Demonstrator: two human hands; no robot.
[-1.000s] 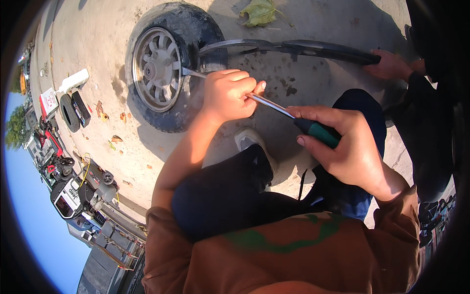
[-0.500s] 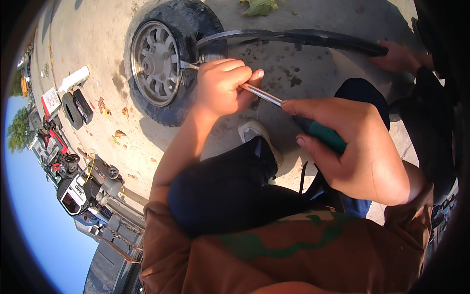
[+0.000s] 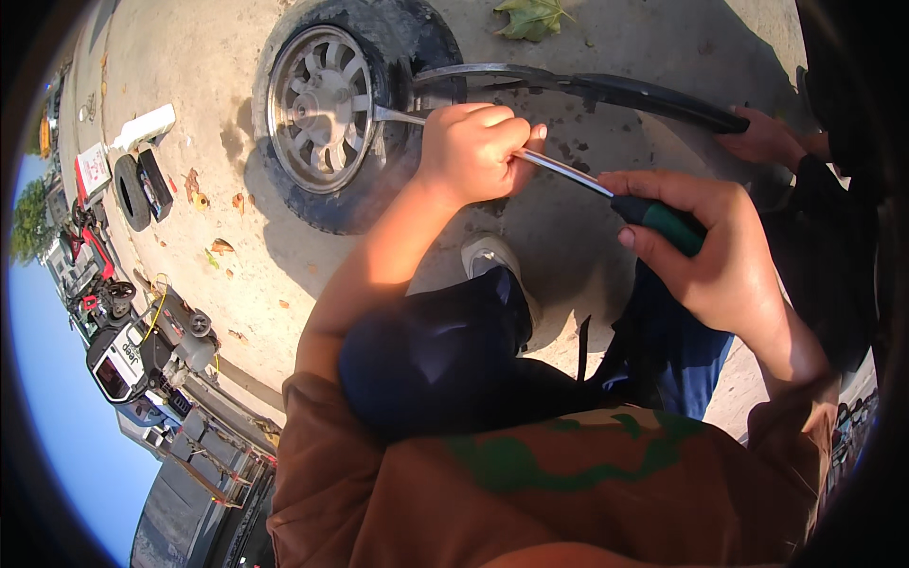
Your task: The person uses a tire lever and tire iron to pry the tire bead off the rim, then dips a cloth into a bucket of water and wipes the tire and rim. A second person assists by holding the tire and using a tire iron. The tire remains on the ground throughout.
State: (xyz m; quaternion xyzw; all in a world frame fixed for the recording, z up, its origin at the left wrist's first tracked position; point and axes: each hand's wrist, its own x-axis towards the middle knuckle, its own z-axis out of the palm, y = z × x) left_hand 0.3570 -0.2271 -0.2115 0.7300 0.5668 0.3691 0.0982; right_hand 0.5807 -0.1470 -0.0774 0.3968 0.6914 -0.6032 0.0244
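A pry bar with a metal shaft and a green and black handle spans both my hands. My left hand is wrapped round its shaft, near the tyre. The bar's flattened end reaches the edge of the spoked metal rim; its exact contact is hard to make out. At the other end, my right hand grips the handle, its thumb along the near side. Another person's hand, at the right, holds a long curved dark bar whose far end meets the tyre.
The wheel lies on a concrete ground with scattered dry leaves; a large leaf is beyond it. My shoe stands close below my left hand. At the left are a small tyre, a white container and a small toy-like vehicle.
The view has shifted a little, so the wheel appears further right. Both hands have moved right and slightly away from me with the pry bar, and more of its handle shows.
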